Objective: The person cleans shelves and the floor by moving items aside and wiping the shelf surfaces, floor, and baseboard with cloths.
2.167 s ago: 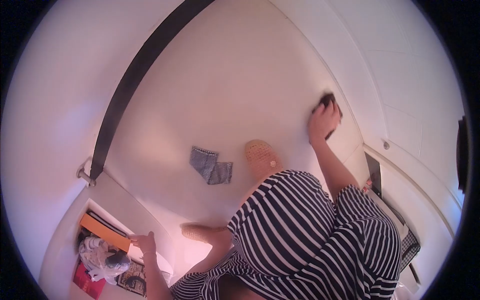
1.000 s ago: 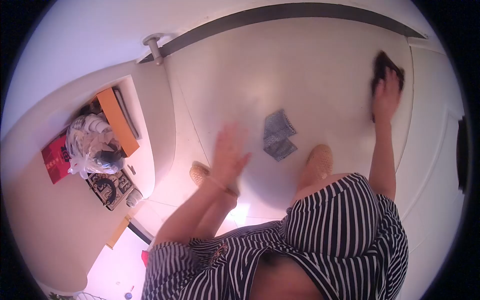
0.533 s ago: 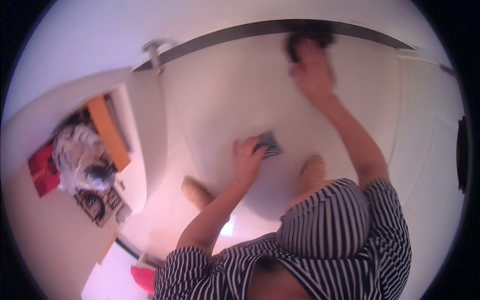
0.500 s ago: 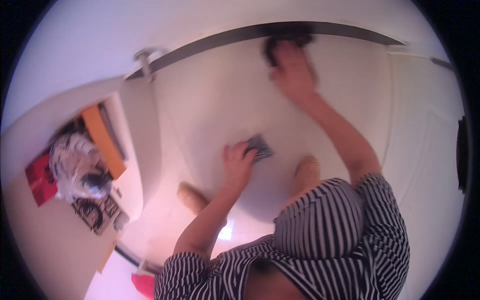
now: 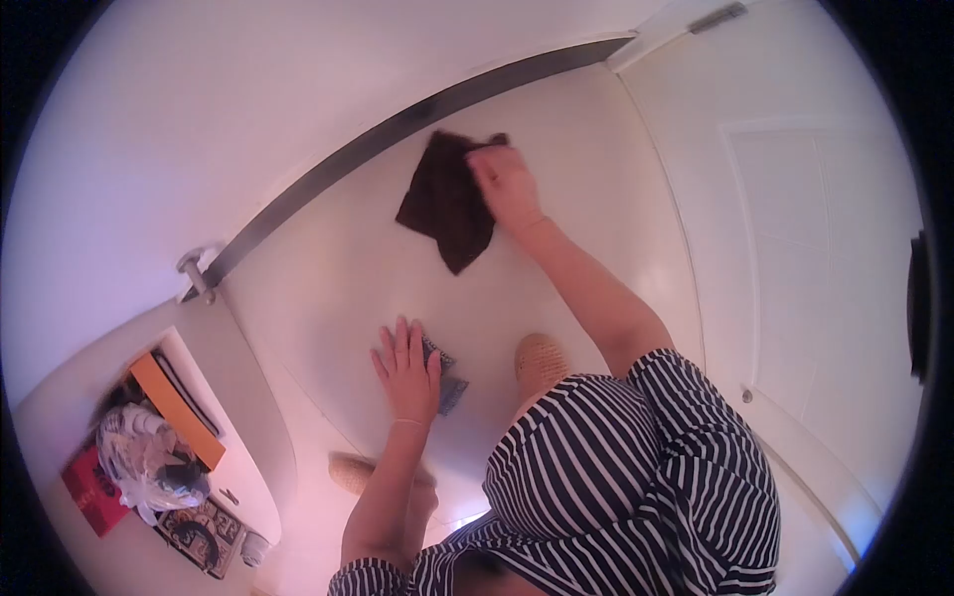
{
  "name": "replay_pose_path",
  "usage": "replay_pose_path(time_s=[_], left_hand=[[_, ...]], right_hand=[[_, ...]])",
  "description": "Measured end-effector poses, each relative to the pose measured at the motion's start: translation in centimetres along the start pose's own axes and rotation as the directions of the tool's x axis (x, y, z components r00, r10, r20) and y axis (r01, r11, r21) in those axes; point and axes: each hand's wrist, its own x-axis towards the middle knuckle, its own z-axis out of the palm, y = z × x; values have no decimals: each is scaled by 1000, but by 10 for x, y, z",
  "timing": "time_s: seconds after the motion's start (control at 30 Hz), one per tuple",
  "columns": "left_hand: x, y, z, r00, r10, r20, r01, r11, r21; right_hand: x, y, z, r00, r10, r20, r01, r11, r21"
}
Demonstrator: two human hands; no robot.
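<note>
My right hand (image 5: 509, 187) is closed on the upper right edge of a dark brown cloth (image 5: 452, 204), which spreads out to the left of the fingers over the pale floor (image 5: 328, 298). The hand is slightly blurred. My left hand (image 5: 405, 372) rests on the floor with its fingers spread. Under and beside its thumb side lies a small blue-grey patterned piece, perhaps folded fabric (image 5: 452, 392); part of it is hidden by the hand.
A dark strip (image 5: 397, 134) runs along the wall base. A metal door stopper (image 5: 196, 270) stands at its left end. At left, a shelf holds a clear plastic bag (image 5: 149, 457), an orange panel (image 5: 177, 412) and a red packet (image 5: 94, 489). A white door (image 5: 785, 248) is at right.
My right hand has drawn the cloth away from the dark strip, and the cloth has spread out. My left hand's fingers have spread wider. The camera view has turned.
</note>
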Motion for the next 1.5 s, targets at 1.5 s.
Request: replay_pose_path(time_s=[1.5], left_hand=[[10,-6,41,968,34,-248,13,983,183]], right_hand=[[154,117,-123,873,132,-469,-318,883,-344]])
